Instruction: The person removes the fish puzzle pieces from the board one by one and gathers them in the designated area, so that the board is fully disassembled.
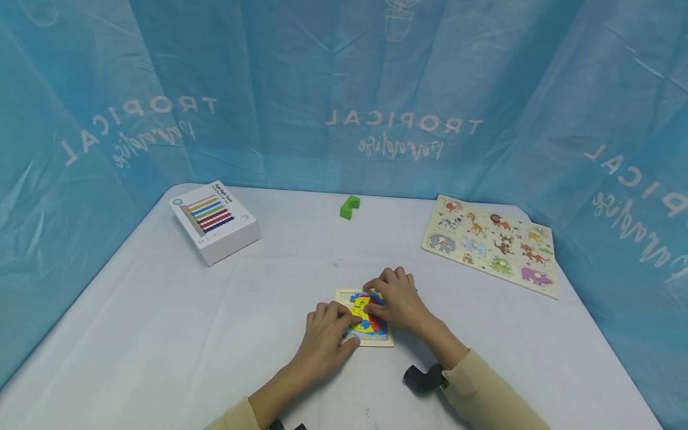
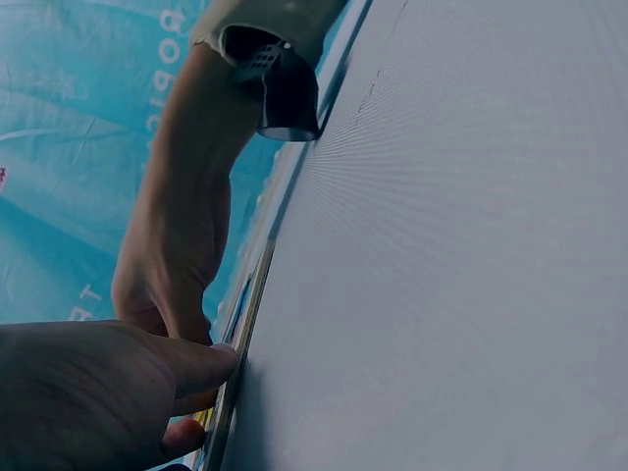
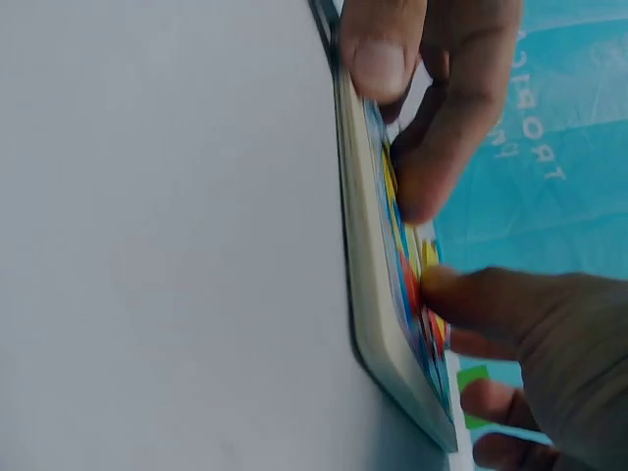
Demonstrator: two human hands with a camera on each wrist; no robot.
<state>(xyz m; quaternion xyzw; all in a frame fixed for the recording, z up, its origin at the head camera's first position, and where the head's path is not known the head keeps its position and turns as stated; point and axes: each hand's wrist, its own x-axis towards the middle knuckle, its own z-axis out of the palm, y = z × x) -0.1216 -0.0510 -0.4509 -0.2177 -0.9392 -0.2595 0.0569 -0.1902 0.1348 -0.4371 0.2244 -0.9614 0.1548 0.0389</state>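
Observation:
A small square jigsaw puzzle (image 1: 377,343) lies in its pale wooden frame under both hands, its picture yellow, red and blue. The left hand (image 1: 324,339) reaches in from the near left, with its thumb at the frame's near edge and its index fingertip on the yellow pieces. From the right, the right hand (image 1: 400,301) arches over the puzzle. Its thumb (image 3: 481,294) touches the pieces beside a raised bit of yellow, and its fingers are by the far rim. The hands cover part of the picture.
A white box (image 1: 231,245) with coloured rows printed on it stands at the back left. A green angled block (image 1: 349,207) lies at the back middle. To the right is a wooden animal peg board (image 1: 489,245). Blue curtain (image 1: 301,77) hangs behind the white table.

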